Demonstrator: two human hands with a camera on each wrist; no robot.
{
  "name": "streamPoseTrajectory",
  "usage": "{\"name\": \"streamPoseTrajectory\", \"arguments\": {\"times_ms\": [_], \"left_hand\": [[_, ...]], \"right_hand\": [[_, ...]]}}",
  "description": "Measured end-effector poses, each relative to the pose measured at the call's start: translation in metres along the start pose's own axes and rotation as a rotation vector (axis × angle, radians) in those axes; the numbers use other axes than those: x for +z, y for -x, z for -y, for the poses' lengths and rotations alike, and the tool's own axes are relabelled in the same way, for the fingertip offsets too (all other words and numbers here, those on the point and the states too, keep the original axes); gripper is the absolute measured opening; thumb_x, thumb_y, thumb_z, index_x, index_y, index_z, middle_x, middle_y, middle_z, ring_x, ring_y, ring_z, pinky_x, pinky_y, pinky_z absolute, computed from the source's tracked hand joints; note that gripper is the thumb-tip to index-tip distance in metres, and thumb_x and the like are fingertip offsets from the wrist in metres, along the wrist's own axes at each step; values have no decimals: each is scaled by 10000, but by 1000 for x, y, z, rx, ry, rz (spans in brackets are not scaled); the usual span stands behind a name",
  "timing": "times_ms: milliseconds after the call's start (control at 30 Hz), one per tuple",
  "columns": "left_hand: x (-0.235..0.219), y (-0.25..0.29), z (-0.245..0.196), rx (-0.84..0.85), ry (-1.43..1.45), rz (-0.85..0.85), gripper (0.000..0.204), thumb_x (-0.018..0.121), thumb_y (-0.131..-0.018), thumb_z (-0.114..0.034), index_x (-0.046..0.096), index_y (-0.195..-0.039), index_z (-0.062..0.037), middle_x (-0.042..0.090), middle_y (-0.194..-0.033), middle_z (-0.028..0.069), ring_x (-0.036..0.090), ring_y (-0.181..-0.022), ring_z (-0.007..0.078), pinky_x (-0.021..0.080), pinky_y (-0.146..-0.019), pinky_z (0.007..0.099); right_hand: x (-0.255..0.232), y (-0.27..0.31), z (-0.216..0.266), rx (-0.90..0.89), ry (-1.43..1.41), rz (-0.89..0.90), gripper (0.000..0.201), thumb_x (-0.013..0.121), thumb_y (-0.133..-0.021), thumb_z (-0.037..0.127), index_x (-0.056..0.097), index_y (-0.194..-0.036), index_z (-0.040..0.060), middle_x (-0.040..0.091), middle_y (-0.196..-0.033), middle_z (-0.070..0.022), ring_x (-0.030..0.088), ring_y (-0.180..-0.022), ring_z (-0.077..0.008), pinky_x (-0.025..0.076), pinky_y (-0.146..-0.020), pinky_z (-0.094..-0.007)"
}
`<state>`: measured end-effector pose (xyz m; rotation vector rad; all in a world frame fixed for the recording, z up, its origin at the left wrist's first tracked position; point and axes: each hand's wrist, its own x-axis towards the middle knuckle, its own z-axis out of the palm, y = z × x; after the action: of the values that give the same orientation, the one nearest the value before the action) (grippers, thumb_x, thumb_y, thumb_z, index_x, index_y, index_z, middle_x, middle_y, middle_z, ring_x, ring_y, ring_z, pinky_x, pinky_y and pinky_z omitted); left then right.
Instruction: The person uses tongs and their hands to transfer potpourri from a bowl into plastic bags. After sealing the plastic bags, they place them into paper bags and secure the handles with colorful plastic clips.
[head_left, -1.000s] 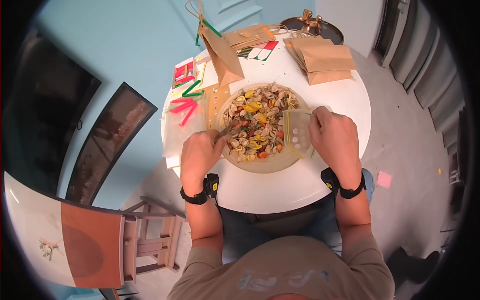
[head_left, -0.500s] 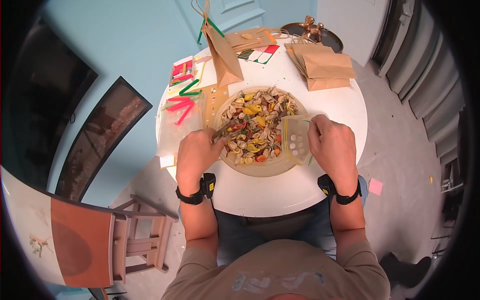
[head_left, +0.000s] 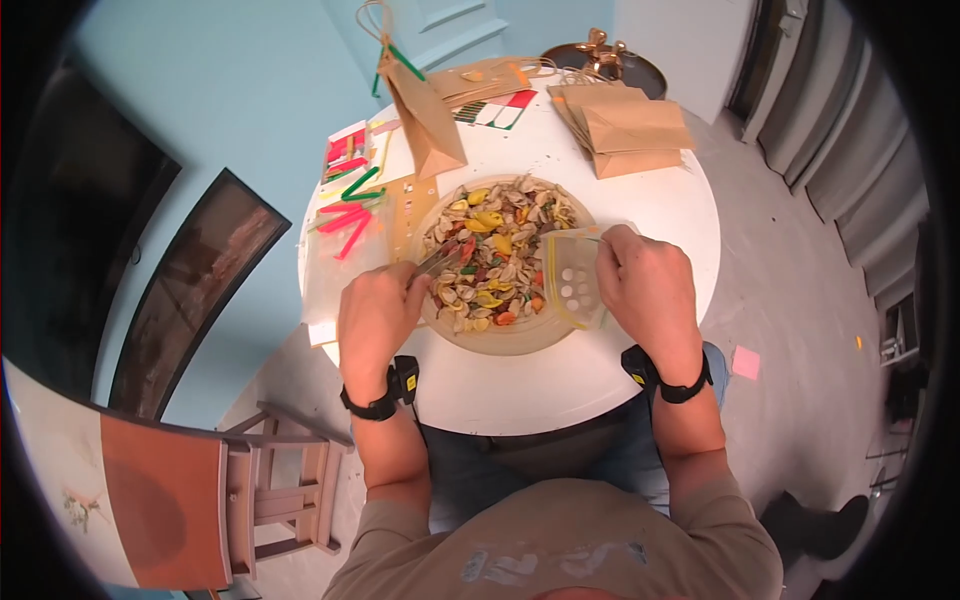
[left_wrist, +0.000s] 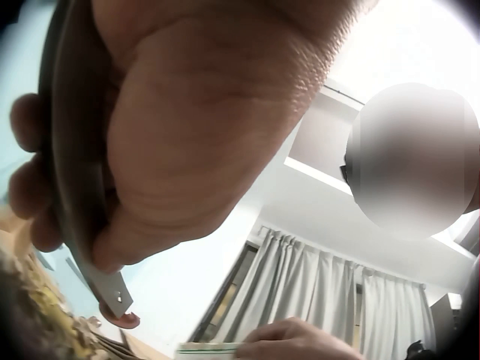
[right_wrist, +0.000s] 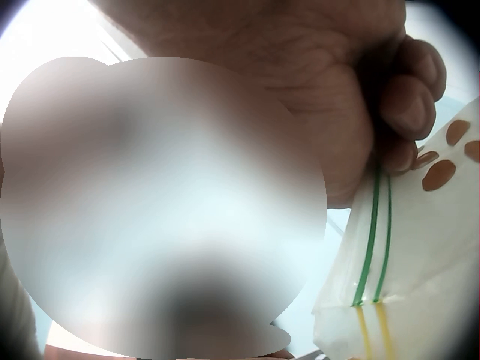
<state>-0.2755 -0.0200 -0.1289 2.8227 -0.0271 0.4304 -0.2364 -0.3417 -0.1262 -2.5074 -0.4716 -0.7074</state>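
Note:
My left hand (head_left: pixel 378 318) grips metal tongs (left_wrist: pixel 79 150) at the left side of a wide round bowl (head_left: pixel 500 345). The bowl is heaped with potpourri (head_left: pixel 500 245) of pale dried petals with yellow, orange and red pieces. In the head view the tongs' tips overlap the left part of the heap, beside a reddish piece (head_left: pixel 467 250). At the bowl's right side my right hand (head_left: pixel 655 290) pinches the edge of a clear zip bag (right_wrist: pixel 427 247) with green and yellow seal strips. The bag, with several round holes, hangs over the bowl's right rim.
A standing paper bag (head_left: pixel 425 120) is behind the bowl, with stacked paper bags (head_left: pixel 635 130) at back right. Pink and green strips (head_left: pixel 345 220) lie on clear bags at left. A tray with a shiny figurine (head_left: pixel 605 60) stands behind the white table (head_left: pixel 520 400).
The head view has shifted slightly. The tongs' tips have moved a little within the left of the heap, and a reddish piece now shows at them. The right hand still holds the zip bag.

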Motion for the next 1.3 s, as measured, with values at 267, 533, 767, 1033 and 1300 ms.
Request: {"name": "streamPoseTrajectory", "arguments": {"times_ms": [267, 533, 767, 1033, 1300], "left_hand": [[-1, 20, -76, 303, 170, -24, 200, 843, -979, -186, 793, -1057, -9, 777, -906, 196, 760, -840, 405, 584, -734, 508], [13, 15, -89, 322, 172, -80, 333, 881, -949, -251, 806, -1180, -23, 801, -979, 178, 775, -839, 388, 615, -746, 470], [-21, 24, -26, 95, 127, -153, 311, 904, -921, -229, 811, -1115, -4, 775, -911, 196, 735, -737, 383, 579, -693, 479], [-21, 31, -8, 42, 50, 18, 354, 876, -943, -274, 831, -1161, 1, 795, -962, 237, 763, -798, 417, 602, -741, 500], [-1, 17, -7, 21, -18, 138, 352, 863, -933, -302, 852, -1129, -10, 781, -895, 244, 763, -851, 440, 602, -788, 515]], "right_hand": [[2, -2, 1, 24, -11, 47, 212, 721, -1014, 146, 699, -852, 10, 719, -705, -216, 730, -665, -427, 588, -648, -530], [-3, -6, -8, 22, -46, -19, 197, 719, -1004, 129, 721, -869, -15, 723, -723, -231, 744, -681, -428, 596, -667, -515], [-57, -25, -52, 366, -159, -183, 185, 695, -1008, 107, 827, -1022, -23, 739, -774, -257, 764, -720, -430, 591, -683, -477], [-28, -25, -14, 303, -46, -152, 190, 720, -1006, 141, 809, -941, -14, 717, -777, -267, 717, -693, -461, 580, -665, -486], [-21, -16, -2, 239, -68, -121, 174, 719, -1004, 124, 811, -963, -19, 725, -768, -259, 724, -680, -447, 577, -654, -478]]}}
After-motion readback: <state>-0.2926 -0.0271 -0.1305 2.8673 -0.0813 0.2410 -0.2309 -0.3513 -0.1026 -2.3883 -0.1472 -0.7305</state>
